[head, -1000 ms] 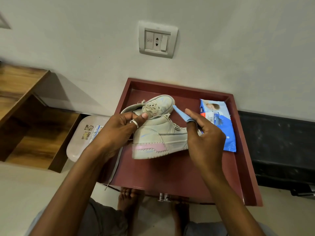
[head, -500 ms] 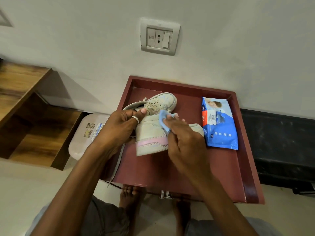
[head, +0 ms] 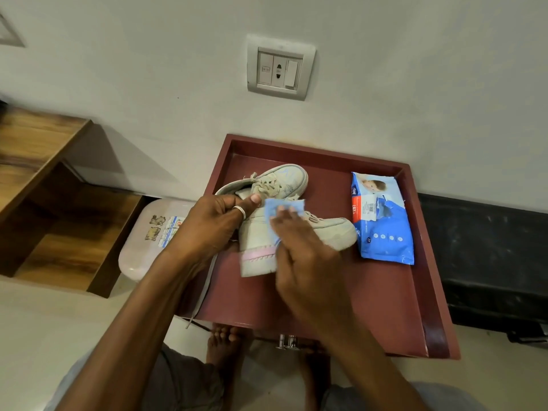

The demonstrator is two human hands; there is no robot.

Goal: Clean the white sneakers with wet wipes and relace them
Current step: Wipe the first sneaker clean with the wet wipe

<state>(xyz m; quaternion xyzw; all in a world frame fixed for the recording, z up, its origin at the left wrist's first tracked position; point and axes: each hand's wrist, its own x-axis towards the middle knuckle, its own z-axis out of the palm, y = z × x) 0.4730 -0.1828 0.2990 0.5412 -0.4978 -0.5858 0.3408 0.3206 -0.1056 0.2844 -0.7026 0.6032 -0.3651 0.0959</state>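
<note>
Tray lot: 2 sneakers, 1 wipe, 1 pack, 1 loose lace.
Maroon tray [head: 373, 295] holds two white sneakers: far sneaker [head: 286, 179] toward its back left, near sneaker [head: 329, 231] at centre. Left hand [head: 216, 229] grips the near sneaker's heel collar; right hand [head: 308, 259] holds one blue wet wipe [head: 281, 207] pressed to its side. One wipes pack [head: 382, 223] lies on the tray's right side; one lace [head: 204, 292] hangs over its front left edge.
</note>
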